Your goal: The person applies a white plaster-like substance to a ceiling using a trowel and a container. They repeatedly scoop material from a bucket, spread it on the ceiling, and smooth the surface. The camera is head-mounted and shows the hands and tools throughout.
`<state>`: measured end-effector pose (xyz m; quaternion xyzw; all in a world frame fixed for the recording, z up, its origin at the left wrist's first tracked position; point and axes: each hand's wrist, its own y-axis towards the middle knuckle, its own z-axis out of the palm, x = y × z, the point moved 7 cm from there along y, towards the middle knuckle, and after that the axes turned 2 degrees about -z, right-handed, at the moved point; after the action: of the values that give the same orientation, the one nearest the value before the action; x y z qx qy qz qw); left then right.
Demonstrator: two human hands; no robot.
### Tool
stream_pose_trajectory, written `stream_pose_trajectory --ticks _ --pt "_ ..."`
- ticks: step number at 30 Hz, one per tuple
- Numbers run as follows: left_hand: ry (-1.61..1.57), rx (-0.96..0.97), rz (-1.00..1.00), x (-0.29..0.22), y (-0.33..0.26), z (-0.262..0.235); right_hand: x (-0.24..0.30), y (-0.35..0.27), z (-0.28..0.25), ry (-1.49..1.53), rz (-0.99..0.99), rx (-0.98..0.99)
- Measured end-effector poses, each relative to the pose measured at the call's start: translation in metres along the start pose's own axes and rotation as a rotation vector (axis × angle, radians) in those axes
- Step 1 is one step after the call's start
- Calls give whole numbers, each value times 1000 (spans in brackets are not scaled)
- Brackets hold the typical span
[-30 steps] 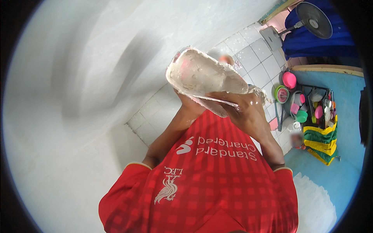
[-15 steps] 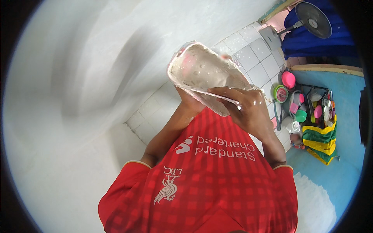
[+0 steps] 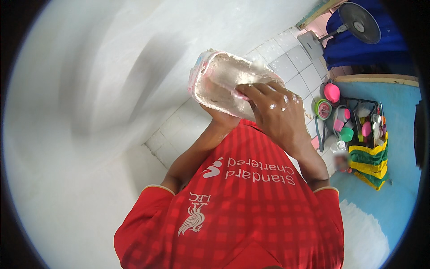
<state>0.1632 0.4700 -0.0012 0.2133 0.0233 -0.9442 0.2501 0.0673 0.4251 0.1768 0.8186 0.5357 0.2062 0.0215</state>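
I hold a rectangular plastic container in front of my chest; it has a pinkish rim and is smeared with white foam. My left hand grips it from below, mostly hidden behind it. My right hand, wet and flecked with foam, lies over the container's near rim. Its fingers curl into the foamy inside, and whether they hold a sponge is hidden. My red checked shirt fills the lower middle of the view.
A rack with colourful plastic cups and bowls stands at the right, with a green and yellow cloth beside it. A standing fan is at the top right. White tiles run behind the container, and a white wall fills the left.
My right hand has moved from the container's lower side up over its rim, fingers now inside. The container has tilted and its inside looks foamier.
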Motion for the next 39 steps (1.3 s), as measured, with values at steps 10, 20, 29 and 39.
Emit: stream_pose_trajectory --ticks 10,20,29,39 --pt "-287 230 -70 7 10 42 12 -10 -12 108 -45 90" --pt "-398 293 -134 12 33 67 8 -3 -41 106 -44 173" --pt "-427 300 -148 7 34 71 9 1 -50 175 -37 207" --pt "-455 279 -135 4 29 61 13 -5 -12 86 7 333"
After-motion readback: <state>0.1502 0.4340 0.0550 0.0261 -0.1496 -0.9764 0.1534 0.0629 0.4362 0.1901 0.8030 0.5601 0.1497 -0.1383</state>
